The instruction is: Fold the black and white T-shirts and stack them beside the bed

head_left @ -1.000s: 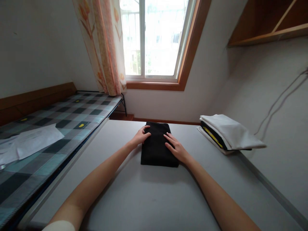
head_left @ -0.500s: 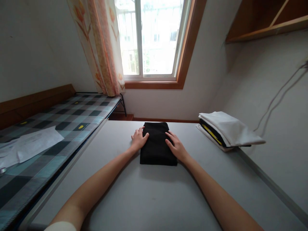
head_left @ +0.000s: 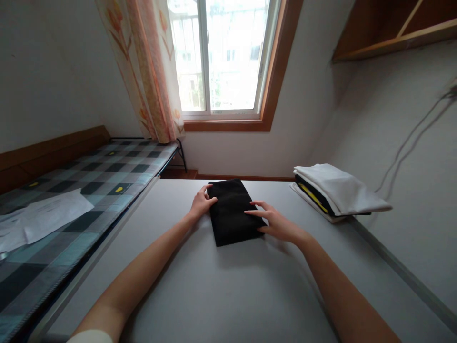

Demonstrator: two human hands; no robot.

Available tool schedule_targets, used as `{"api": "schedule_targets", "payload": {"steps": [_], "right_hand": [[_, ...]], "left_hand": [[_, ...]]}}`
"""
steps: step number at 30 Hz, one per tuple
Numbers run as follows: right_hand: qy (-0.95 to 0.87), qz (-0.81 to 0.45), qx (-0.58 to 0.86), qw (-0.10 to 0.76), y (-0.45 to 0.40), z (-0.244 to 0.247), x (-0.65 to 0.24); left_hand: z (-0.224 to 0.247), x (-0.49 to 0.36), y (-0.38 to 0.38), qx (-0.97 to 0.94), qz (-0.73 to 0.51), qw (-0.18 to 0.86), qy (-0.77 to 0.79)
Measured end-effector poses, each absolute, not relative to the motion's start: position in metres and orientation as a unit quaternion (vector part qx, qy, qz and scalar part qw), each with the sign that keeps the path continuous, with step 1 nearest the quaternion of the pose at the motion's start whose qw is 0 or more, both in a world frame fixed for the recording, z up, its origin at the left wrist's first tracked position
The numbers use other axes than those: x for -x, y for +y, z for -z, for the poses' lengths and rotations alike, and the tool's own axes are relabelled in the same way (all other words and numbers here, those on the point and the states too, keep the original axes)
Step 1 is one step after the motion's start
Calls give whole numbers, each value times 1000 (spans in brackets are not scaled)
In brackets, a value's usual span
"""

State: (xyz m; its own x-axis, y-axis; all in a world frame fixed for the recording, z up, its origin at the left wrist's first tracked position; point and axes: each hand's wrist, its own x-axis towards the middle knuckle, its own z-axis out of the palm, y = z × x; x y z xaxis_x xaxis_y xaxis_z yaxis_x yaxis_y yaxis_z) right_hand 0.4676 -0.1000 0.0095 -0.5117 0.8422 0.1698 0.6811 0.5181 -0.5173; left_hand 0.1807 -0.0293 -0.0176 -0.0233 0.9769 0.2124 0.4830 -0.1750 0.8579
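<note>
A folded black cloth [head_left: 233, 214] lies on the white tabletop in front of me, turned at a slant. My left hand [head_left: 203, 202] grips its far left edge, with the thumb on top and the index finger bent at the corner. At the right edge, my right hand [head_left: 276, 221] has hold of the cloth, its fingers stretched over the top and the thumb by the near right corner. The undersides of the cloth and of its gripped edges are hidden.
A stack of folded fabric [head_left: 335, 190], white with black and yellow layers, sits at the table's right edge by the wall. To the left is a bed with a checked mattress [head_left: 121, 166] bearing white papers [head_left: 53, 214]. The white table [head_left: 214, 295] reaches towards the window.
The black cloth has turned counter-clockwise, its far end now pointing left. My left hand has shifted slightly left, and my right hand has moved right and nearer, its fingers now pointing left.
</note>
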Motion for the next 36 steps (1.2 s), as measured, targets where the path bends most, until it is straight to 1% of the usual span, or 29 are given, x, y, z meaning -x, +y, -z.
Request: {"api": "schedule_targets", "payload": {"steps": [3, 5, 7, 9, 11, 14, 16, 18, 21, 24, 26, 28, 32, 34, 36], "right_hand": [[-768, -81, 567, 288, -87, -6, -481], [-692, -17, 645, 323, -81, -1, -490], [-642, -16, 692, 328, -76, 3, -498], [-608, -53, 721, 329, -75, 5, -501], [-591, -124, 728, 325, -77, 2, -500], [-594, -315, 684, 283, -89, -3, -492], [-602, -395, 642, 263, -100, -2, -485], [-625, -383, 619, 284, -110, 3, -480], [-651, -293, 612, 340, -113, 15, -478], [-643, -200, 642, 366, -105, 23, -486], [-625, -159, 667, 372, -98, 23, -495], [-613, -180, 672, 376, -95, 22, -503], [-620, -309, 617, 372, -97, 21, -509], [-630, -304, 610, 374, -99, 24, -508], [-637, -263, 623, 371, -99, 26, -506]], "left_hand": [[14, -180, -34, -638, -451, 212, 586], [13, -181, -36, -652, -474, 150, 573], [15, -181, -35, -674, -480, 131, 546], [19, -180, -32, -685, -473, 165, 528], [24, -177, -28, -678, -465, 223, 524], [30, -171, -21, -665, -455, 292, 514], [32, -167, -17, -669, -446, 312, 506], [32, -163, -15, -673, -440, 324, 499], [29, -161, -16, -662, -430, 351, 505], [25, -161, -21, -667, -406, 365, 508], [23, -163, -27, -693, -387, 360, 490], [21, -164, -33, -721, -374, 355, 463], [18, -166, -40, -744, -355, 365, 432], [18, -167, -39, -742, -352, 370, 434], [19, -167, -38, -738, -354, 373, 438]]}}
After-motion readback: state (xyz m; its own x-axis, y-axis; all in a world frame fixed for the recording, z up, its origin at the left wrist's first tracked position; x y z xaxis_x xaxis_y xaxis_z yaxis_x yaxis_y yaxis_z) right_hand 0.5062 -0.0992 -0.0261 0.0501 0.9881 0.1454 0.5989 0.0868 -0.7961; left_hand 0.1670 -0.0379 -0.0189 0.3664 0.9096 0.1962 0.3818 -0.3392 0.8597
